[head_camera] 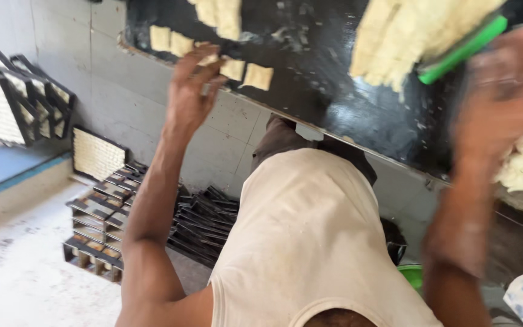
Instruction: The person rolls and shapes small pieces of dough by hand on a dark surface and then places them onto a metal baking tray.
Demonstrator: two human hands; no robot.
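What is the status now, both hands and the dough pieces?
Left hand on dough squares at black slab edge. Right hand, blurred, holding green scraper against dough pile. Nothing blocking.

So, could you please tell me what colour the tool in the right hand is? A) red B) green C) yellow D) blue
B: the right hand grips a scraper with a bright green handle, pressed against pale dough on the dark work surface.

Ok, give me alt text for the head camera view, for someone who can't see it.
A person's left hand reaches pale dough squares on a black slab, while the blurred right hand holds a green-handled tool. Dark stacked moulds stand below.
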